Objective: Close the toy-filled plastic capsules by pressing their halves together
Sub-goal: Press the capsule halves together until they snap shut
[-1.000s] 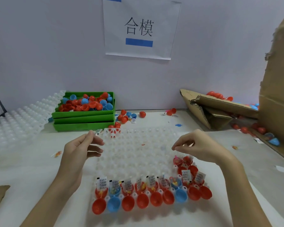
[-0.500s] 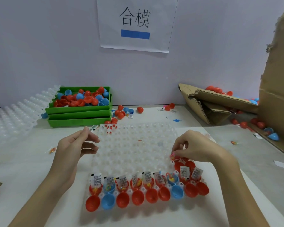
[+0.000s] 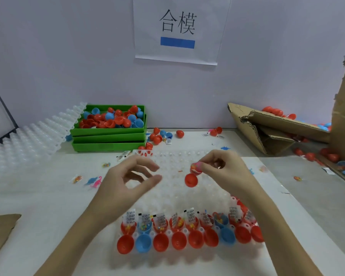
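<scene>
A white table is seen below a pale wall on which a paper sign is hung. Torn cardboard boxes are piled at the right, with red and blue capsule halves scattered around them. At the far left, stacked green bins are filled with loose red and blue halves, and a stack of clear dimpled trays is leaned beside them. In the middle of the table a clear dimpled tray is laid flat; along its near edge a row of open capsules is seated, toys and folded slips standing in the back halves and the empty lids hanging forward. The left hand is held above the tray with fingers loosely spread and nothing in it. By the right hand an open red capsule is pinched at the fingertips above the tray's middle, its filled half kept uppermost and its lid left dangling just below.
</scene>
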`<state>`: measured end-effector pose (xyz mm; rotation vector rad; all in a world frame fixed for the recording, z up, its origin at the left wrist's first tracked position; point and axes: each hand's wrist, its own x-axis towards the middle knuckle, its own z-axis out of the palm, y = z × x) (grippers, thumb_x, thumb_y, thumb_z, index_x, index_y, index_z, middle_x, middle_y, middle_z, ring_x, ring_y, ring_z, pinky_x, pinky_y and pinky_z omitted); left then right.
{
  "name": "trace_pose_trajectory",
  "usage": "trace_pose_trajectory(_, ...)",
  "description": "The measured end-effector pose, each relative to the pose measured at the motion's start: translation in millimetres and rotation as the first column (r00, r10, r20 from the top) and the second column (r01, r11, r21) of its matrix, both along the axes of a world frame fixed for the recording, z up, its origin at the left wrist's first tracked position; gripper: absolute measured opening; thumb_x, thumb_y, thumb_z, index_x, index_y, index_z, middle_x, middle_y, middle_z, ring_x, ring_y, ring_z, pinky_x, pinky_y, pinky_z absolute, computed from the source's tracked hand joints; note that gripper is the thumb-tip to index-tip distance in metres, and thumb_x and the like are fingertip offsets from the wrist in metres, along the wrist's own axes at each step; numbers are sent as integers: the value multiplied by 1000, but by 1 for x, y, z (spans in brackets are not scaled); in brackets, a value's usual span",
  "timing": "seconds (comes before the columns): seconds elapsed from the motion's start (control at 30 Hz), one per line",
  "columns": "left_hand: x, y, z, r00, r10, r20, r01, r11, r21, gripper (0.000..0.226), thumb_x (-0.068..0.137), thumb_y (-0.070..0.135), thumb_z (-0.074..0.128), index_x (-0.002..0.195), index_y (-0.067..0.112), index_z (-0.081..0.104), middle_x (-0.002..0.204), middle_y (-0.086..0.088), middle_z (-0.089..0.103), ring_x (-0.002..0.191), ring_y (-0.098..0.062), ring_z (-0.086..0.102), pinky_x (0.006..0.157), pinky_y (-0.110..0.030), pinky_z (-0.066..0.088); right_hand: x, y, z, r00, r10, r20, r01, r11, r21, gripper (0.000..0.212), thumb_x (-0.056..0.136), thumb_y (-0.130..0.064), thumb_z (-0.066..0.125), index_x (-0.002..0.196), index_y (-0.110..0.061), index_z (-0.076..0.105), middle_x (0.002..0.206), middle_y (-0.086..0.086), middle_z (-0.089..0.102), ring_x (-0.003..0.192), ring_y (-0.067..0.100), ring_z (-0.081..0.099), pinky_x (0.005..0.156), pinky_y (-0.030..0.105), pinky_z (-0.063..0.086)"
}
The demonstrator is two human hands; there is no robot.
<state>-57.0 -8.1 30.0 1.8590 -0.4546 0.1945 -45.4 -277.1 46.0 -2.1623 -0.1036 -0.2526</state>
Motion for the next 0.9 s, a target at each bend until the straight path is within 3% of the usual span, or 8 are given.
trace_pose_trajectory(0.07, -5, -7, -1, 995, -103, 18, 102, 993, 62, 43, 77, 49, 89, 110, 37, 66, 113, 14, 70, 104, -12, 71, 84, -20, 58, -2, 23, -5, 1000, 16, -19, -14, 997, 80, 16, 85, -41, 81, 77, -28, 78, 74, 1, 70, 59, 2, 45, 54, 18, 41)
trace_pose_trajectory(0.17, -10, -17, -8, 993, -109, 39, 104, 990, 99, 67, 68, 43, 96, 120, 35, 55, 117, 17, 64, 108, -13, 70, 88, -23, 58, -7, 47, -13, 999, 19, -27, -15, 991, 134, 17, 85, -40, 80, 78, -25, 77, 69, -9, 67, 59, 0, 49, 54, 17, 43)
trace_pose_trajectory(0.33, -10, -19, -9, 991, -11, 134, 11, 1000, 5, 39, 80, 35, 84, 114, 29, 66, 108, 13, 69, 97, -16, 74, 86, -23, 59, -13, 60, -17, 997, 30, -72, -14, 976, 215, 16, 92, -36, 75, 87, -21, 72, 78, -13, 75, 66, -3, 64, 54, 13, 46)
trace_pose_trajectory(0.43, -8, -17, -7, 992, 19, 126, -16, 1000, -23, 30, 83, 34, 79, 111, 27, 71, 108, 14, 72, 96, -14, 75, 86, -21, 59, -15, 60, -12, 982, 144, -122, -68, 873, 483, 16, 104, -19, 60, 102, -5, 69, 92, 0, 80, 86, 14, 78, 73, 23, 61)
trace_pose_trajectory(0.5, -6, -15, -6, 991, 43, 129, -39, 999, -28, 26, 86, 26, 80, 111, 24, 74, 107, 14, 73, 96, -13, 75, 85, -21, 59, -17, 58, -9, 960, 235, -151, -101, 796, 597, 15, 104, -13, 60, 108, -1, 68, 97, 9, 80, 92, 24, 79, 86, 32, 62)
trace_pose_trajectory(0.6, -5, -15, -7, 988, 74, 138, -72, 997, -19, 20, 89, 19, 80, 109, 23, 76, 105, 15, 72, 94, -15, 75, 84, -26, 61, -17, 56, -10, 940, 301, -157, -145, 775, 616, 20, 96, -18, 72, 112, -5, 71, 102, 11, 80, 99, 26, 78, 99, 35, 57)
trace_pose_trajectory(0.73, -4, -16, -7, 973, 109, 205, -116, 993, 22, 11, 93, 16, 76, 103, 21, 76, 101, 14, 68, 91, -18, 72, 79, -28, 62, -17, 59, -13, 909, 397, -131, -239, 750, 616, 23, 94, -22, 76, 116, -15, 74, 110, 9, 78, 106, 24, 75, 97, 24, 56)
trace_pose_trajectory(0.9, -5, -12, -4, 971, 118, 206, -111, 993, -47, 18, 90, 18, 78, 105, 22, 69, 95, 11, 70, 90, -18, 71, 79, -23, 60, -20, 68, -12, 905, 417, -80, -306, 772, 557, 21, 98, -27, 72, 120, -26, 73, 112, 5, 78, 105, 23, 75, 100, 26, 55)
